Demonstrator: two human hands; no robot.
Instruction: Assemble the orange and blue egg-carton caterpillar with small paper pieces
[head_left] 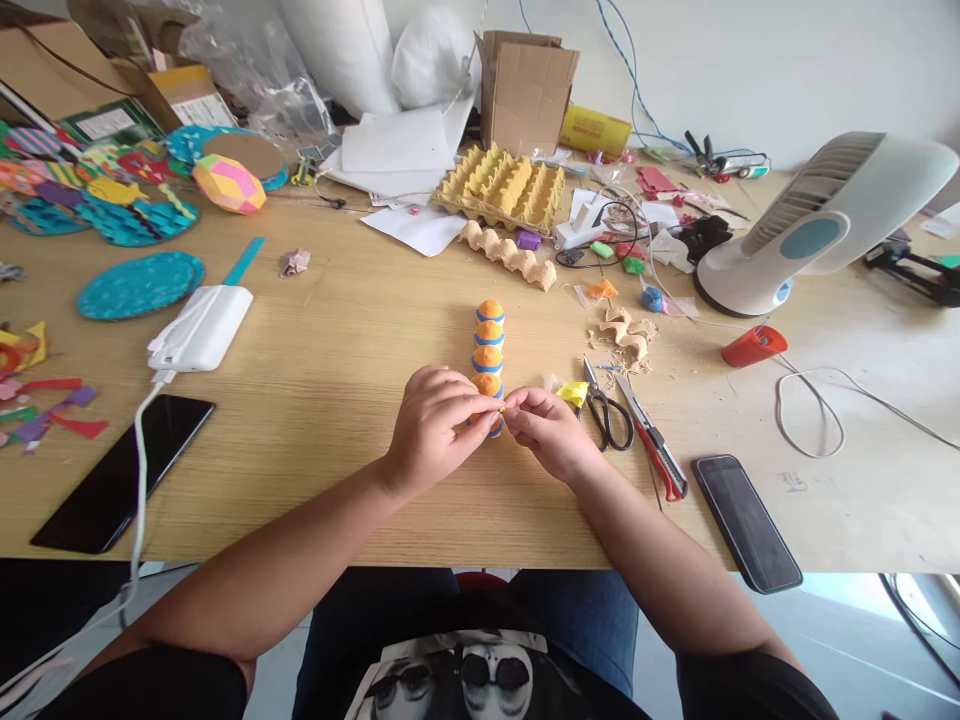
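Strip (488,357) on the table (315,400) looks fully coloured orange and blue on its visible bumps, while left hand (441,422) and right hand (551,432) pinch a yellow bit (503,407), seemingly not yet fixed, at its near end.

The orange-capped egg-carton strip (487,357) at centre looks matt, the egg tray (501,188) at twelve o'clock rough pulp, the fan (814,238) at two smooth plastic.

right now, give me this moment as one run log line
left hand: pinching small yellow piece | right hand: pinching same piece | beside hands: orange-domed, blue-banded bumpy strip | nearby: black-handled metal scissors
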